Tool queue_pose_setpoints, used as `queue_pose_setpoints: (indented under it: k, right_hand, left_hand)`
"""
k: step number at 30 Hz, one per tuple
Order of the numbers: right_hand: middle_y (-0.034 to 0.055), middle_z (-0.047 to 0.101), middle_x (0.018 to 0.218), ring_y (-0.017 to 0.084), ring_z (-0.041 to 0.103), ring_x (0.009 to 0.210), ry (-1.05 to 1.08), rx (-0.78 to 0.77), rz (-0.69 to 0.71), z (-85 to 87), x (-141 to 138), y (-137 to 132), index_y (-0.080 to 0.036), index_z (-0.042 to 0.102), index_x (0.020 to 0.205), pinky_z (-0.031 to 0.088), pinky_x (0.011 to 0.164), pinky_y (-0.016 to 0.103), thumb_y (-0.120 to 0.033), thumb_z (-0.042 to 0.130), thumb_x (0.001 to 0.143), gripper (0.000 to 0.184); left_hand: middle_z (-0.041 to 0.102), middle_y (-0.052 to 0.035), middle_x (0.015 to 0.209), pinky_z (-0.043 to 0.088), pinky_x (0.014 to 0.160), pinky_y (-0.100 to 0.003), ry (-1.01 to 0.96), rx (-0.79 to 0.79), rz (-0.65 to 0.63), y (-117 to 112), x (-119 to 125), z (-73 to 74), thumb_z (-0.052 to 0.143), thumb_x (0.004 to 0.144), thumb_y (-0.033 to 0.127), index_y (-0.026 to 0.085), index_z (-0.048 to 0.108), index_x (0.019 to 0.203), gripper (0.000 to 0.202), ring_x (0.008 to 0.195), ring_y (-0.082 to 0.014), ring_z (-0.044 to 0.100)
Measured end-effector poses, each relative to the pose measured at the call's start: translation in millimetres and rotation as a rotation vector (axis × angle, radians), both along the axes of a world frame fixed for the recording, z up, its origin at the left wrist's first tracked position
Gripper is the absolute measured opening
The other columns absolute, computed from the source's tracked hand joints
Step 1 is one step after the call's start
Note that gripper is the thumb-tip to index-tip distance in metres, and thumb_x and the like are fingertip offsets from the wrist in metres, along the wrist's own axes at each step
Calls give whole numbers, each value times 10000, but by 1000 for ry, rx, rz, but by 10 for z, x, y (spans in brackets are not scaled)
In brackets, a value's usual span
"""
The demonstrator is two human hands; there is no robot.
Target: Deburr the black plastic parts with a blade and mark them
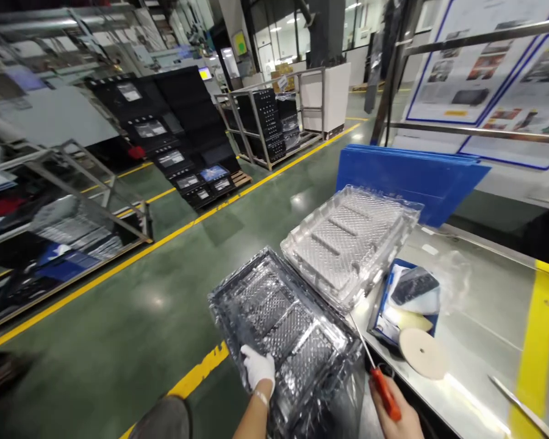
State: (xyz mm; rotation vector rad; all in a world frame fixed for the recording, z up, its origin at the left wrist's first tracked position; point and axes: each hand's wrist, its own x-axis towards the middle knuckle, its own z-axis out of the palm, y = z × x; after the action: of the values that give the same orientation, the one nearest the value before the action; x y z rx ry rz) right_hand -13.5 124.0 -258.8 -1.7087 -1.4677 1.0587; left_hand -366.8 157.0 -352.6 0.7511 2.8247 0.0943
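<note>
My left hand [258,367], in a white glove, grips the near left edge of a black plastic tray [297,308] with a ribbed, shiny inside. The tray is tilted, and clear or dark film hangs at its near side. In my bare right hand [400,405] is a screwdriver [385,390] with a red handle and a long thin metal shaft. The shaft points up and left toward the gap beside the black tray. Just beyond lies a clear plastic tray [348,235] with a patterned base, on the metal table's corner.
On the metal table [480,341] are a blue bin [379,323] holding a phone-like dark item, a round beige disc [423,353] and a thin metal tool [516,402]. Blue sheets [393,177] stand behind. Black crates [174,140] and wheeled frames stand across the green floor.
</note>
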Motion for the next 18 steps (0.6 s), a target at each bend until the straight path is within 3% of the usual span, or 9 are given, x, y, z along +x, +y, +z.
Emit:
queue_pose_setpoints:
  k: [2, 4, 6, 8, 10, 13, 16, 17, 18]
  right_hand:
    - [65, 723, 1107, 217, 697, 960, -7, 51, 83, -35, -38, 120, -274, 646, 1164, 576, 836, 380, -705, 466, 928, 524]
    - [72, 695, 1199, 236, 663, 1085, -7, 116, 192, -95, -136, 248, -283, 649, 1175, 539, 962, 431, -686, 493, 927, 498]
    - [68, 658, 1285, 257, 593, 1225, -16, 170, 293, -185, -263, 374, -282, 649, 1206, 439, 1096, 492, -637, 542, 930, 462]
    - [60, 644, 1305, 270, 541, 1290, -43, 185, 353, -299, -366, 488, -286, 658, 1200, 372, 1146, 515, -569, 597, 930, 396]
    - [63, 638, 1300, 278, 531, 1296, -69, 167, 373, -410, -403, 564, -264, 656, 1199, 367, 1139, 537, -509, 624, 934, 363]
    - [79, 601, 1353, 288, 519, 1308, -83, 114, 363, -465, -308, 511, -237, 631, 1240, 377, 1127, 567, -459, 638, 938, 375]
    - [92, 561, 1410, 294, 504, 1324, -75, 48, 282, -325, -75, 152, -219, 599, 1296, 379, 1120, 586, -415, 643, 944, 405]
    - [94, 552, 1422, 293, 505, 1325, -71, 21, 228, -260, 19, -19, -215, 593, 1305, 386, 1115, 586, -403, 645, 945, 409]
    - [95, 548, 1428, 293, 509, 1322, -68, -12, 156, -206, 125, -195, -210, 589, 1311, 398, 1107, 582, -397, 650, 944, 417]
  left_hand:
    - [609, -323, 1216, 540, 821, -388, 68, 10, -42, -26, 49, 14, 489, 925, 310, -103, 194, 1505, 771, 1011, -350, 689]
    - [477, -366, 1410, 459, 1034, -438, 147, 17, -148, -90, 151, 54, 398, 957, 257, -106, 282, 1495, 659, 1254, -387, 572]
    - [356, -316, 1549, 247, 1206, -512, 193, 10, -314, -189, 292, 97, 334, 975, 224, -50, 391, 1481, 579, 1441, -404, 367]
    - [405, -214, 1565, 135, 1251, -517, 180, -17, -506, -298, 419, 125, 360, 969, 239, 31, 480, 1459, 545, 1486, -373, 302]
    - [485, -153, 1525, 186, 1255, -481, 153, -54, -651, -388, 476, 146, 407, 941, 234, 56, 496, 1451, 547, 1465, -334, 361]
    - [504, -181, 1501, 308, 1211, -490, 162, -96, -748, -475, 441, 260, 422, 895, 165, -10, 465, 1450, 583, 1414, -345, 439]
    - [623, -239, 1344, 438, 1112, -468, 163, -78, -878, -513, 490, 542, 464, 886, 183, -41, 543, 1380, 548, 1271, -356, 574]
    - [667, -237, 1256, 482, 1062, -451, 152, -60, -927, -506, 579, 652, 491, 883, 201, -21, 601, 1318, 501, 1192, -339, 624]
    - [694, -195, 1203, 523, 1007, -437, 132, -4, -888, -488, 718, 754, 543, 858, 198, 57, 668, 1231, 418, 1139, -309, 651]
